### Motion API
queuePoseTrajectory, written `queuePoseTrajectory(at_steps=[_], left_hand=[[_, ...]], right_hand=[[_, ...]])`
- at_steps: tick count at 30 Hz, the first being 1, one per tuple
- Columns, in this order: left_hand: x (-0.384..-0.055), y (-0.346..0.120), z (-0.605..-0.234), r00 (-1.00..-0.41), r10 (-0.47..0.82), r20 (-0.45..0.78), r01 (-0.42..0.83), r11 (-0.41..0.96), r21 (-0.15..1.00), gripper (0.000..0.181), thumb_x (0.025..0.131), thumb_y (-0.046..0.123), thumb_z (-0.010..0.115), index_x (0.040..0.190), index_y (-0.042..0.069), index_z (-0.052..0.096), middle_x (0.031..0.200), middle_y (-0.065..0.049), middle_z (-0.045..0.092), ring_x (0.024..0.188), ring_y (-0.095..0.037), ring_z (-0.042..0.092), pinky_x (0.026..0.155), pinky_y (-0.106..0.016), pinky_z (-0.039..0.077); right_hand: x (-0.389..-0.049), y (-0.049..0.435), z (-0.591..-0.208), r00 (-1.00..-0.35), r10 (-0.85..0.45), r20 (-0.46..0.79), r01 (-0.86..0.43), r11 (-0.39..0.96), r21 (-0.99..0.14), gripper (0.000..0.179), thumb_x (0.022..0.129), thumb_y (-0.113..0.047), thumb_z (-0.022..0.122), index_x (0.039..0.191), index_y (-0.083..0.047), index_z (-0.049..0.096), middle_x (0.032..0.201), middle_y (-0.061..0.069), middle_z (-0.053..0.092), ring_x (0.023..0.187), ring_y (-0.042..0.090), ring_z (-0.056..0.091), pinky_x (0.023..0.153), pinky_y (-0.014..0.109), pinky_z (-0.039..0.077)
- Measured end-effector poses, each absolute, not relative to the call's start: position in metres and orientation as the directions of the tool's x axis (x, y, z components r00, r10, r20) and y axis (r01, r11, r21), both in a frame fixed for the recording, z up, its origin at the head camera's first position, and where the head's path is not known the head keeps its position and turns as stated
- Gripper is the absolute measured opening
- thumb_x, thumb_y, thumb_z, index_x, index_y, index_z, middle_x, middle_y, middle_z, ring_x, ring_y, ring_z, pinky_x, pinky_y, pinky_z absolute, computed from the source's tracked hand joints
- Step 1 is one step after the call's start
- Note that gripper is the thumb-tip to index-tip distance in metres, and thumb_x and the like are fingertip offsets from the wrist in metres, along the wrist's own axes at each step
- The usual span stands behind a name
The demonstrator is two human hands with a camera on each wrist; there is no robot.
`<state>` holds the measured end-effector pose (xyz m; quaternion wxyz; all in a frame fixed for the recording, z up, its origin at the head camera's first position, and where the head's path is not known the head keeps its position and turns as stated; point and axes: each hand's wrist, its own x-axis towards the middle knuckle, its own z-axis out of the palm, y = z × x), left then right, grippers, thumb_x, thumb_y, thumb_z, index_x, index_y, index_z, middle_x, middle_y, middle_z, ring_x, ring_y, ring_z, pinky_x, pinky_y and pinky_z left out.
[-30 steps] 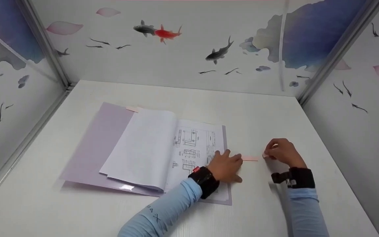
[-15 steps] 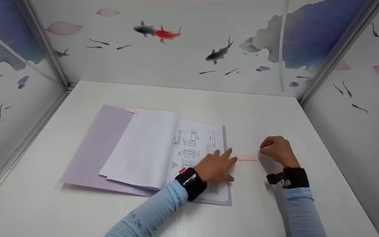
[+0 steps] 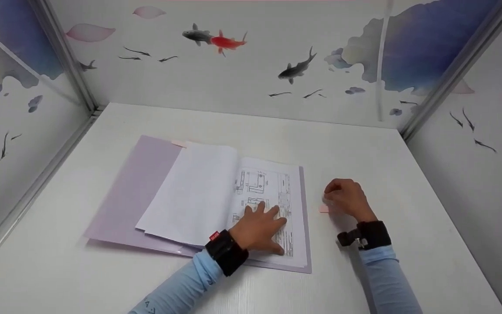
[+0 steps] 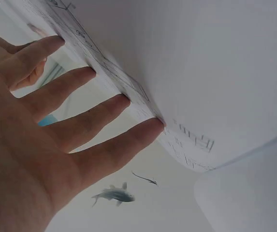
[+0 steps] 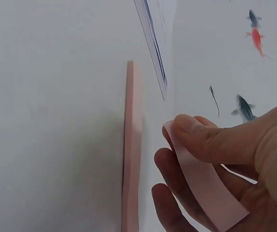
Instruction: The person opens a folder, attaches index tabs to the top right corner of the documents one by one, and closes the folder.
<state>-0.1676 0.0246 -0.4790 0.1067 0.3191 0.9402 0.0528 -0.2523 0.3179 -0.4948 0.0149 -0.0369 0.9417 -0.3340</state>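
Note:
My left hand (image 3: 259,229) rests with spread fingers on a page of technical drawings (image 3: 257,182) in an open folder. In the left wrist view its straight fingertips (image 4: 155,124) touch the printed sheet. Right of the folder, my right hand (image 3: 350,198) pinches a pink sticky note strip (image 5: 208,191) between thumb and fingers; the strip bends down along the fingers. Just below that hand on the table lies a narrow pad of pink sticky notes (image 5: 133,145). Most of the pad (image 3: 323,209) is hidden by the hand in the head view.
The purple folder (image 3: 122,200) lies open, with turned white pages (image 3: 190,192) over its left side. A pink tab (image 3: 178,143) sticks out at the top of those pages. Printed walls (image 3: 251,87) with fish stand behind and beside the white table (image 3: 412,209).
My left hand has slid left from the page's right edge onto the drawings. My right hand, holding the sticky note, has moved left over the pad towards the folder.

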Motion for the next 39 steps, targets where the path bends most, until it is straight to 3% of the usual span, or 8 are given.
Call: queuePoseTrajectory(at_steps=[12, 22, 29, 39], left_hand=[[-0.164, 0.027, -0.486, -0.782, 0.603, -0.158, 0.581, 0.797, 0.165, 0.079, 0.085, 0.060, 0.076, 0.152, 0.027, 0.052, 0.162, -0.004, 0.044, 0.146, -0.040, 0.042, 0.110, -0.063, 0.043], [-0.167, 0.028, -0.485, -0.784, 0.598, -0.164, 0.576, 0.801, 0.164, 0.079, 0.086, 0.061, 0.076, 0.152, 0.027, 0.051, 0.163, -0.003, 0.043, 0.148, -0.040, 0.040, 0.110, -0.063, 0.042], [-0.166, 0.029, -0.487, -0.790, 0.590, -0.168, 0.572, 0.808, 0.143, 0.079, 0.084, 0.062, 0.076, 0.151, 0.027, 0.052, 0.161, -0.004, 0.044, 0.147, -0.040, 0.041, 0.108, -0.063, 0.044], [-0.165, 0.030, -0.487, -0.796, 0.584, -0.158, 0.575, 0.811, 0.107, 0.078, 0.083, 0.064, 0.076, 0.149, 0.027, 0.055, 0.159, -0.004, 0.046, 0.145, -0.040, 0.043, 0.107, -0.064, 0.045]], right_hand=[[-0.273, 0.279, -0.504, -0.995, -0.056, 0.078, -0.094, 0.714, -0.694, 0.008, 0.092, -0.005, 0.070, 0.098, 0.000, 0.073, 0.098, 0.015, 0.075, 0.093, 0.027, 0.066, 0.083, 0.033, 0.048], [-0.321, 0.250, -0.498, -0.999, 0.025, -0.023, 0.033, 0.618, -0.786, 0.014, 0.097, -0.010, 0.068, 0.106, -0.002, 0.074, 0.107, 0.016, 0.073, 0.084, 0.020, 0.063, 0.070, 0.026, 0.051], [-0.334, 0.238, -0.501, -0.997, 0.064, -0.042, 0.074, 0.648, -0.758, 0.019, 0.098, -0.012, 0.067, 0.111, -0.001, 0.076, 0.112, 0.019, 0.073, 0.088, 0.023, 0.064, 0.074, 0.027, 0.050], [-0.338, 0.227, -0.502, -0.987, 0.153, -0.042, 0.138, 0.697, -0.704, 0.019, 0.096, -0.020, 0.069, 0.108, -0.009, 0.080, 0.114, 0.015, 0.074, 0.095, 0.028, 0.066, 0.075, 0.033, 0.048]])
